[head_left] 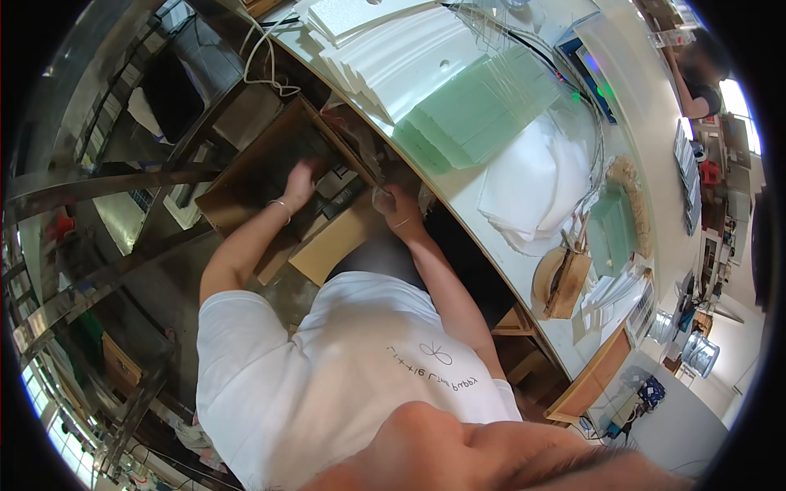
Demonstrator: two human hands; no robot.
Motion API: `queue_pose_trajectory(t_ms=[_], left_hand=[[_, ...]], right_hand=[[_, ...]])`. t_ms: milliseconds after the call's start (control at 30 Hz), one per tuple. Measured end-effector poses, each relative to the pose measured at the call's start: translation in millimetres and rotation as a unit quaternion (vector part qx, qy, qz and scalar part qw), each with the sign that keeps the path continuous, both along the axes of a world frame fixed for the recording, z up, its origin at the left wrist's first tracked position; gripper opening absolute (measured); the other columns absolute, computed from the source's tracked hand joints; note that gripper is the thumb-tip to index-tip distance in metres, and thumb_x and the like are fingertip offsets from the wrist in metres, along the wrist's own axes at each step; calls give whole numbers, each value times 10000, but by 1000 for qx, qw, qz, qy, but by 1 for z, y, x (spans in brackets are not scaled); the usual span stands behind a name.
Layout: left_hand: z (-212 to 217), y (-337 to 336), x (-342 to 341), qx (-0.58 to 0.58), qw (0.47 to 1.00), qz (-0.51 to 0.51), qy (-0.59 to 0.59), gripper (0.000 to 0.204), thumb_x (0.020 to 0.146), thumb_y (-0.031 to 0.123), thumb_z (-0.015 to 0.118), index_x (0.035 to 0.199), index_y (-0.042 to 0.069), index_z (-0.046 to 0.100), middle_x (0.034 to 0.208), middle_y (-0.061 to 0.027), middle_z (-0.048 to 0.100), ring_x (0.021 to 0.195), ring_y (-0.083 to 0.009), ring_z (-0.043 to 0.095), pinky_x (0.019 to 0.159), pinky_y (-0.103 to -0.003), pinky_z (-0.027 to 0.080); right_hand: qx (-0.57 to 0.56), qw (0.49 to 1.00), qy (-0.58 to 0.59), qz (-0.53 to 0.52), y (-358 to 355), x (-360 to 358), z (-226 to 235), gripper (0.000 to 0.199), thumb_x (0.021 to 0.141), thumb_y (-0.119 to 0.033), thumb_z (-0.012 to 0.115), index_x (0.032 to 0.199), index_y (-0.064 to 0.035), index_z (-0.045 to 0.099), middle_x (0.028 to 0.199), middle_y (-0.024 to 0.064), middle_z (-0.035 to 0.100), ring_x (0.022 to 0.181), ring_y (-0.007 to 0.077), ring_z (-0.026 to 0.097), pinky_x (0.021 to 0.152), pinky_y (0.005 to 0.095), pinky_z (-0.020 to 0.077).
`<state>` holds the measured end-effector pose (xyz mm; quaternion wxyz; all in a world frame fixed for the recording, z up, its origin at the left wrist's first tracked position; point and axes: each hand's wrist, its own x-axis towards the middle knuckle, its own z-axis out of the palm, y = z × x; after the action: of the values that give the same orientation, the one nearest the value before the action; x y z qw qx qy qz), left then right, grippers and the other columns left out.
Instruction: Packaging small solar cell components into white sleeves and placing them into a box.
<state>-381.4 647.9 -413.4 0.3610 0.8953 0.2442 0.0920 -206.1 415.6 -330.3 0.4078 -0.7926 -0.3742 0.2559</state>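
Hands first: your left hand reaches down into the open cardboard box below the counter's near edge, fingers spread flat over the dark items lying inside. Your right hand is closed around a small clear piece, pinching it just beside the box's right wall and right under the counter edge; what the piece is cannot be told. The two hands are near each other but not touching, with the dark items between them. You wear a thin bracelet on the left wrist.

On the counter above your right hand, a fanned stack of greenish clear sheets lies near the edge, overlapping a stack of white panels toward the far left corner. Right of the green sheets sits a pile of white sheets. Farther along the near edge, toward the right, stands a roll of brown tape. Another person is at the counter's far right end.
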Motion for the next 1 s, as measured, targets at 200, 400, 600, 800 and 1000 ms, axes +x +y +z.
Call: queue_pose_trajectory(t_ms=[200,400,600,800,1000], left_hand=[[143,-18,38,-193,956,165,-146,409,882,46,631,1289,66,597,1185,-70,651,1116,-208,609,962,-347,489],[170,-42,98,-503,857,-24,-115,585,981,120,601,1520,49,384,1523,-65,421,1327,-185,452,1091,-330,398],[179,-16,85,-153,981,17,-116,202,845,-3,569,988,19,710,871,-138,701,823,-214,695,764,-322,546],[182,-3,72,-336,918,156,-144,166,851,85,530,861,16,681,745,-124,665,635,-230,658,650,-366,539],[22,-32,46,144,939,-182,254,169,814,198,597,887,100,714,910,-156,701,895,-348,683,734,-487,568]], right_hand=[[-88,980,7,176,-1,0,9,270,912,-129,610,1172,-65,644,1127,204,677,1072,395,651,895,431,520],[10,980,-89,180,8,-11,32,196,916,-83,587,1079,-65,695,1095,178,683,1031,378,654,896,441,521],[-23,983,-67,168,2,-10,28,208,883,-70,588,1066,-79,687,1061,158,692,1014,383,649,886,447,524],[-20,997,-72,32,2,-6,29,215,864,-74,594,1059,-88,684,1035,174,691,941,392,665,797,444,543],[50,995,-80,-40,2,1,23,200,863,-65,587,1038,-73,683,922,182,699,859,379,685,728,412,536]])
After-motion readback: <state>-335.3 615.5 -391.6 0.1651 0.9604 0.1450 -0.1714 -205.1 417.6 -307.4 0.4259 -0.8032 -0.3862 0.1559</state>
